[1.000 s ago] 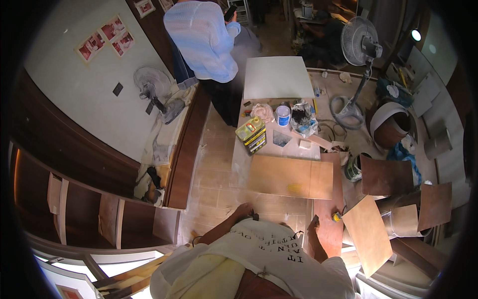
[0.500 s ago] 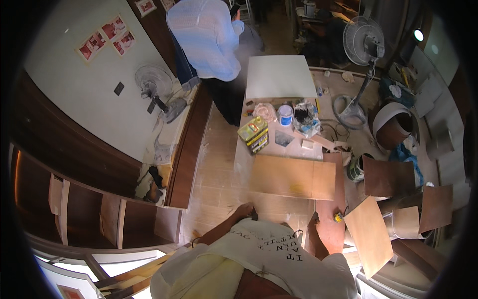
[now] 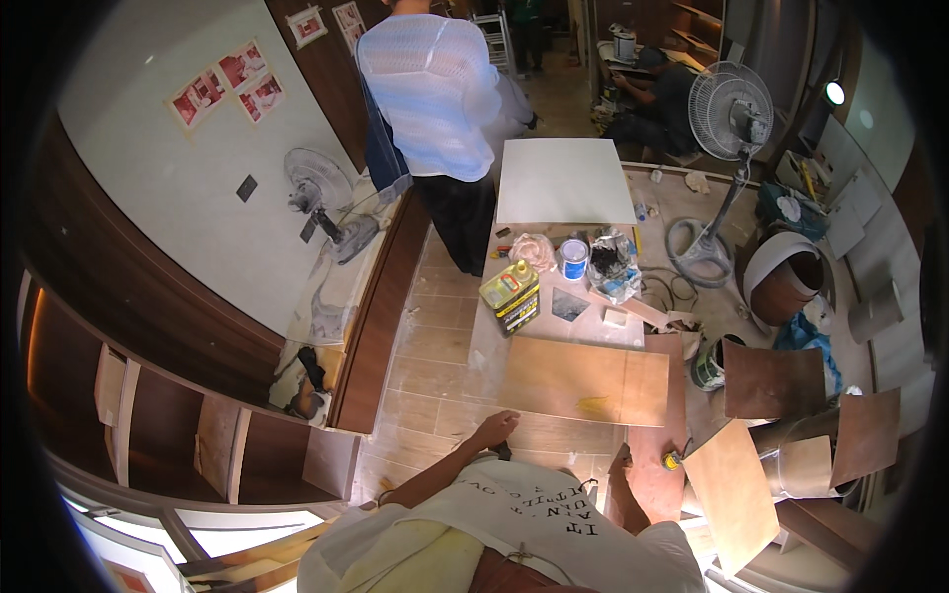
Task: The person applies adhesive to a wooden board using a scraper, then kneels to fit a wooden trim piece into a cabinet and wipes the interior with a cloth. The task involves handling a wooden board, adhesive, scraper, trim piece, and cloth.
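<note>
Over the near edge of the worktable my left hand (image 3: 497, 428) is held out in front of my shirt, its fingers curled closed. Something small and dark shows just below it, too small to name. Close to the right side of my body hangs my right hand (image 3: 622, 459), seen edge-on with its fingers hidden. It is beside the reddish-brown strip of board (image 3: 654, 415). Ahead of both hands lies a light brown wood veneer sheet (image 3: 588, 381), flat on the table, with yellowish marks near its front edge.
Beyond the sheet stand a yellow-and-black can (image 3: 511, 296), a paint tin (image 3: 572, 259) and a white panel (image 3: 565, 182). A tape measure (image 3: 672, 461) and loose veneer pieces (image 3: 732, 494) are at right. A person (image 3: 430, 99) stands far left of the table; another (image 3: 657, 99) sits behind. Fans (image 3: 730, 111) flank the table.
The view has tilted up, so the room sits lower in the picture. My left hand has reached slightly forward from my body. My right hand stays close to my side.
</note>
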`<state>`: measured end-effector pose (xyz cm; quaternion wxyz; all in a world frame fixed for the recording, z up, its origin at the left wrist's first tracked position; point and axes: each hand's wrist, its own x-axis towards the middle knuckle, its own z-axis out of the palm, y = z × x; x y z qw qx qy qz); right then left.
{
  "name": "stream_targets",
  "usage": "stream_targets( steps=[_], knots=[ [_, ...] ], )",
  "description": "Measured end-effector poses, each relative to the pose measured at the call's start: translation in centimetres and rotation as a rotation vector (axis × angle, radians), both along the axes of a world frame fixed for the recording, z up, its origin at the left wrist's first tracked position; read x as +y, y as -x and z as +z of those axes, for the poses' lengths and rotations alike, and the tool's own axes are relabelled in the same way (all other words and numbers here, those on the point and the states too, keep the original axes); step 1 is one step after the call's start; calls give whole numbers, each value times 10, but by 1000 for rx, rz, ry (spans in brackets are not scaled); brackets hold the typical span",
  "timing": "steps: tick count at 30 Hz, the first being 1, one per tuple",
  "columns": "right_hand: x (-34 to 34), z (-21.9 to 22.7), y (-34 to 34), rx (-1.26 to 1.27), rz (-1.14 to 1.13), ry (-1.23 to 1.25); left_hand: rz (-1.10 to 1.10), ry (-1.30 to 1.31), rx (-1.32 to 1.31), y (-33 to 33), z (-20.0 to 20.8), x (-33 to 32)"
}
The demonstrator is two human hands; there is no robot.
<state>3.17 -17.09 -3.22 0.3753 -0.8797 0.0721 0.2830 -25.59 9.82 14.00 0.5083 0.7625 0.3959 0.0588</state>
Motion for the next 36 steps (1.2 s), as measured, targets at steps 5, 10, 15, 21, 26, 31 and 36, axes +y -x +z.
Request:
stream_targets(
  steps=[5, 10, 15, 21, 26, 31, 36],
  knots=[
    [-2, -4, -4, 0, -15, -6, -238, -374, -353, -101, 148, 20],
    [-2, -6, -8, -14, -1, 1, -565, -737, -710, -170, 414, 10],
    [-4, -5, -6, -8, -4, 7, -835, -935, -1278, -154, 574, -33],
    [-10, -2, -5, -5, 5, 1, -714, -906, -1554, -142, 593, -70],
    [-15, -3, -8, -8, 32, -3, -689, -920, -1601, -141, 591, -76],
    [-13, -5, -8, -7, 47, -19, -645, -934, -1648, -140, 589, -79],
    [-19, -7, -7, 0, 59, -20, -550, -953, -1731, -129, 580, -78]
  ],
)
